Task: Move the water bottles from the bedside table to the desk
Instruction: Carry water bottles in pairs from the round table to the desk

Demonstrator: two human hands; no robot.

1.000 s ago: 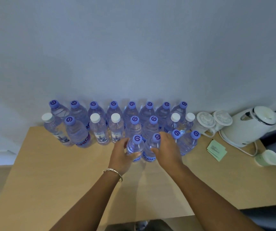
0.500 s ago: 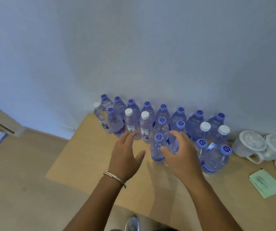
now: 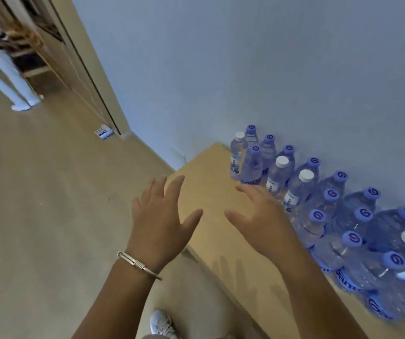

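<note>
Hovering over the bench (image 3: 211, 172) edge, left hand (image 3: 158, 223) and right hand (image 3: 260, 221), grip spread and empty on both. Bottles (image 3: 318, 209) clustered upright against the wall, just beside the right hand. Probably between loads; next, fetching more from the bedside table.

Single head view, tilted, looking down-left across desk (image 3: 211, 167) corner toward floor (image 3: 50, 216).
</note>
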